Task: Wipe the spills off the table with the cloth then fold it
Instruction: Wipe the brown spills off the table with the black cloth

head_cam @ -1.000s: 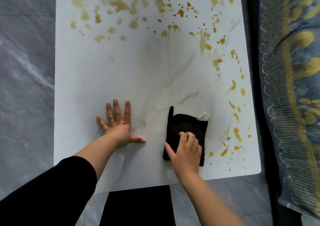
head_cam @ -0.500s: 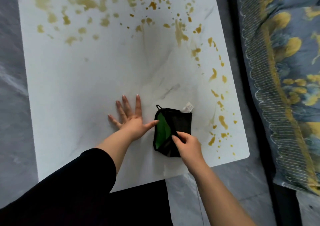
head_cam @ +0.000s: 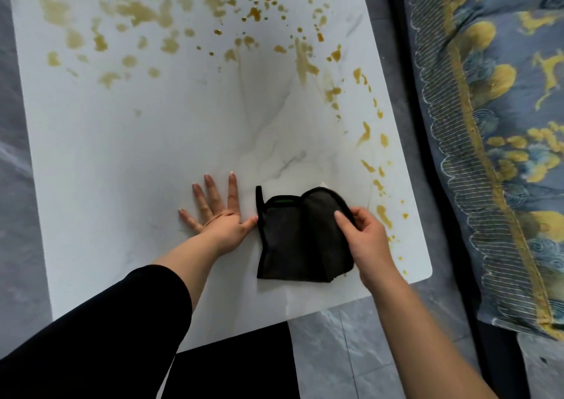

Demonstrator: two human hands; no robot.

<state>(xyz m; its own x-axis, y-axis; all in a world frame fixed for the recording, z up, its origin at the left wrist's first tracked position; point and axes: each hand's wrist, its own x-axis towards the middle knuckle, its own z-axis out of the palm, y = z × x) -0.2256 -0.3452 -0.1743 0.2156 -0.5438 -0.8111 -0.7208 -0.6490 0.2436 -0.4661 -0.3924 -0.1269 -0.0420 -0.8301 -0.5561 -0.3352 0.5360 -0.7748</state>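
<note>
The right hand (head_cam: 367, 241) pinches a black cloth (head_cam: 290, 246) on the spattered table (head_cam: 122, 160). The left hand (head_cam: 221, 217) lies spread flat beside it; the white tag (head_cam: 324, 184) is unreadable.

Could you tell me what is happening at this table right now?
A person is handling a black cloth on a white marble-look table. The right hand pinches the cloth's right flap and holds it lifted, while the left hand lies flat on the table, thumb at the cloth's left edge. The yellow-brown spills cover the far part and right side of the table, not yet wiped.
</note>
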